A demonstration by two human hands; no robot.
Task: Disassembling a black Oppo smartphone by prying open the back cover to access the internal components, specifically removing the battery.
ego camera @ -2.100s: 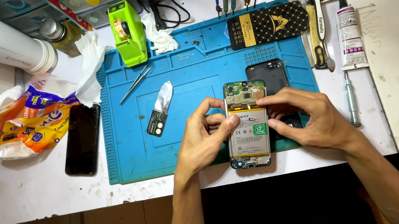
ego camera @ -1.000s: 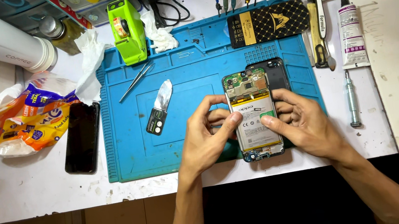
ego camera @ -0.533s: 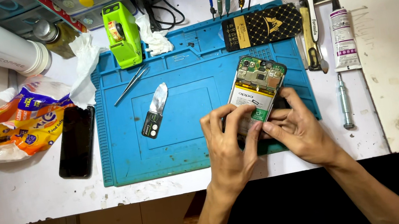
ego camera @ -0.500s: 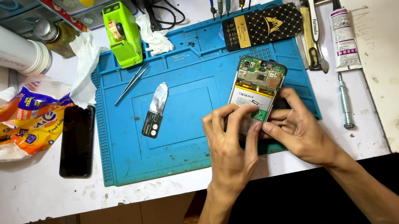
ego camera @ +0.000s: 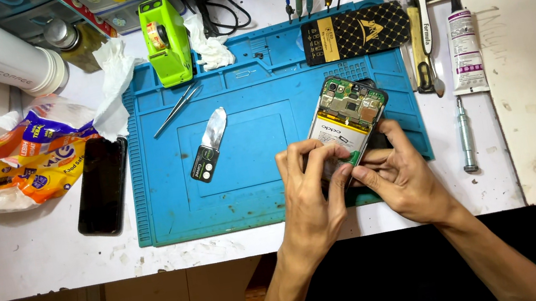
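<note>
1. Two hands show in the head view, and both hold one opened phone (ego camera: 347,117) with its back cover off.
2. Left hand (ego camera: 310,197) is curled, with its fingers bent over the bottom end of the phone and touching it.
3. Right hand (ego camera: 403,180) is curled too. It grips the same bottom end from the other side, with its thumb pressed near the left fingers.
4. Most of the phone sticks out above both hands, tilted toward the right. Its pale battery and green board face up.
5. Under the hands lies a blue mat (ego camera: 250,174) on a white table (ego camera: 16,266).
6. Left of the left hand, apart from it, lies a small metal pry tool (ego camera: 209,145). Tweezers (ego camera: 178,109) lie further up.
7. Far left of the hands, off the mat, lies a black phone (ego camera: 102,186), beside an orange snack bag (ego camera: 23,169).
8. Right of the right hand, near it, lies a small silver screwdriver (ego camera: 465,135). Above that lies a white glue tube (ego camera: 464,50).
</note>
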